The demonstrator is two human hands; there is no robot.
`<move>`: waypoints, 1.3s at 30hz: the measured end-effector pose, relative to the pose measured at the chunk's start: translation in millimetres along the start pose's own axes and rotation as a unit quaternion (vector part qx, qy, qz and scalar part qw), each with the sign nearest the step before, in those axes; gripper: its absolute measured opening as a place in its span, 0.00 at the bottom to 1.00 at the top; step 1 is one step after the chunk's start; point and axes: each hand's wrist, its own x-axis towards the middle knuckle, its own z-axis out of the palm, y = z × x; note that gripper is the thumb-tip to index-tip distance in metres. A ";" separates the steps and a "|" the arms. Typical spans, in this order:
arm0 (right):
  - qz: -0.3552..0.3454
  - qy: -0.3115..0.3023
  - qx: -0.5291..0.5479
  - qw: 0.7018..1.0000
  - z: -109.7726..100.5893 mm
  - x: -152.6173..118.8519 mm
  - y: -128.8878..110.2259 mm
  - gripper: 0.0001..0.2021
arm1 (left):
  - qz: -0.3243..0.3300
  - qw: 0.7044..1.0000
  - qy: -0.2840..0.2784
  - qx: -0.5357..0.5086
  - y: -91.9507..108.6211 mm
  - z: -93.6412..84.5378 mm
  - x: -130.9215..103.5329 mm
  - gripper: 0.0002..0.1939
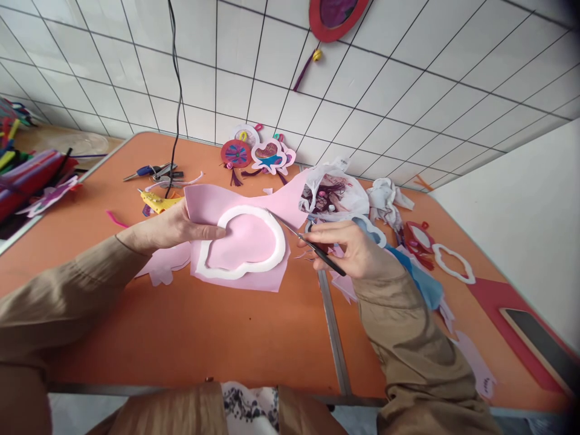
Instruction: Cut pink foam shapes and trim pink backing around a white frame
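Note:
My left hand (174,229) pinches the left side of a pink sheet (244,238), thumb on top. On this sheet lies a thick white frame (276,263) with a wavy outline and pink showing through its middle. Scissors with black handles (324,254) are in my right hand (351,244), their blades at the frame's upper right edge. A strip of the pink sheet (249,198) curves up and away from the frame on the far side. The tips of the blades are hard to make out against the sheet.
On the orange table (190,344), a yellow glue gun (158,201) and keys (165,173) lie left. Decorated round ornaments (235,154) lean by the tiled wall. A plastic bag (348,196), another white frame (453,264) and a phone (534,338) are right.

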 end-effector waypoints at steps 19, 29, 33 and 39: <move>0.056 -0.062 0.120 0.989 7.9 6.3 -5.8 0.13 | -0.017 1.000 0.011 0.004 -1.9 5.6 2.7 0.18; -0.003 -0.009 0.075 0.997 12.1 5.7 -4.8 0.21 | -0.022 0.999 -0.026 0.009 3.4 8.2 1.8 0.17; -0.005 -0.034 0.034 0.999 4.9 6.1 -7.5 0.18 | -0.011 0.999 -0.036 0.017 5.2 7.4 1.5 0.18; -0.051 -0.036 -0.003 0.998 3.1 5.2 -3.5 0.17 | -0.023 0.997 -0.069 0.020 0.0 3.2 1.4 0.23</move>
